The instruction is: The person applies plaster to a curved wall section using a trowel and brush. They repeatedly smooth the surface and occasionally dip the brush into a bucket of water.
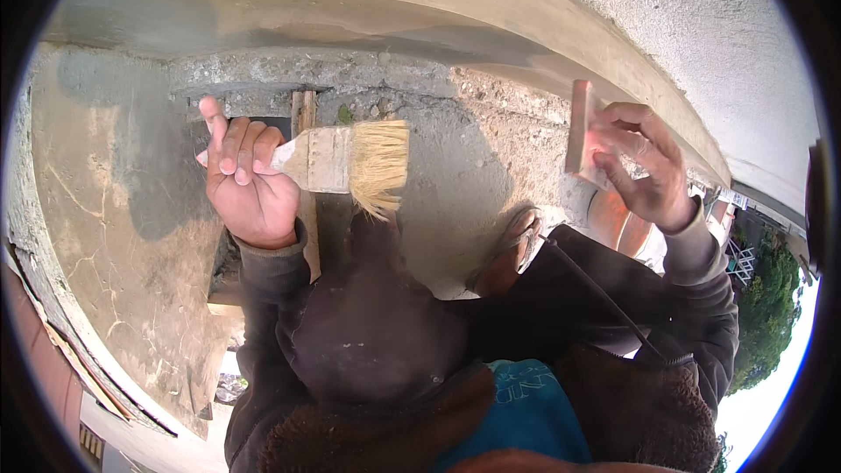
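A wide paintbrush [378, 158] with pale yellow bristles and a plaster-smeared ferrule lies sideways in my left hand [250, 177]. Its whitish handle is gripped under the curled fingers, while one finger points up, and the bristles face right. My right hand [644, 162] is closed round the back of a reddish hand float [580, 130], whose flat plate stands on edge near the curved plastered wall [394, 13]. Whether the plate touches the wall I cannot tell. Darker, damp-looking patches show along the wall's lower part.
Below my right hand is an orange bucket-like container [616, 221], partly hidden. Rough concrete [447, 158] with loose grit runs along the wall's foot. A wooden board [307, 201] stands by my left wrist. My sandalled foot [512, 250] is near the middle. A cracked plaster surface [114, 236] lies left.
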A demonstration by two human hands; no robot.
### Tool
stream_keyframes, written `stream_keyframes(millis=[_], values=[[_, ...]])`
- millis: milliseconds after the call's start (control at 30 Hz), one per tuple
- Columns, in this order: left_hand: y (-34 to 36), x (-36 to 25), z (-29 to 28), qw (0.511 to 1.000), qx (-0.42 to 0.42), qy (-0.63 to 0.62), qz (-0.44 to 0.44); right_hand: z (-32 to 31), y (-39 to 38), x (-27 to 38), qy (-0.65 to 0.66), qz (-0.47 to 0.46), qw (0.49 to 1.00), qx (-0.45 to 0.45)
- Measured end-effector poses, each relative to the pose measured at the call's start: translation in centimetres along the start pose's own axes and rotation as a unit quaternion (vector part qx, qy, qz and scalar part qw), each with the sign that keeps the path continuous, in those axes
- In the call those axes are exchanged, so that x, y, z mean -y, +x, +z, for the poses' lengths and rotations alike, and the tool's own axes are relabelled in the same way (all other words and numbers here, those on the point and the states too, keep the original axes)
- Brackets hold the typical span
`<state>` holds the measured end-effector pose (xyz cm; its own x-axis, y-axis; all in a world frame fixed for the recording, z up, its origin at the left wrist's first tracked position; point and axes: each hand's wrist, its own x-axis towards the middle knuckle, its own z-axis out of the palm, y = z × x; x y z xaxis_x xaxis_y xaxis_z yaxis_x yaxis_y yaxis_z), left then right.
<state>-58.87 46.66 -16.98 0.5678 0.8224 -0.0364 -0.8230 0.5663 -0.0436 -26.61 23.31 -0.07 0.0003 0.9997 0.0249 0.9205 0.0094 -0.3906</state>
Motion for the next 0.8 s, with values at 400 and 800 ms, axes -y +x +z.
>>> stream_keyframes(millis=[400,800], values=[[-3.0,-4.2,-1.1,0.957,-0.038,0.25,0.14,17.5,12.3,3.4,-0.119,-0.194,0.9,-0.373],[-4.4,-5.0,0.1,0.958,-0.078,0.228,0.153,21.8,20.4,4.8,-0.1,-0.153,0.899,-0.398]])
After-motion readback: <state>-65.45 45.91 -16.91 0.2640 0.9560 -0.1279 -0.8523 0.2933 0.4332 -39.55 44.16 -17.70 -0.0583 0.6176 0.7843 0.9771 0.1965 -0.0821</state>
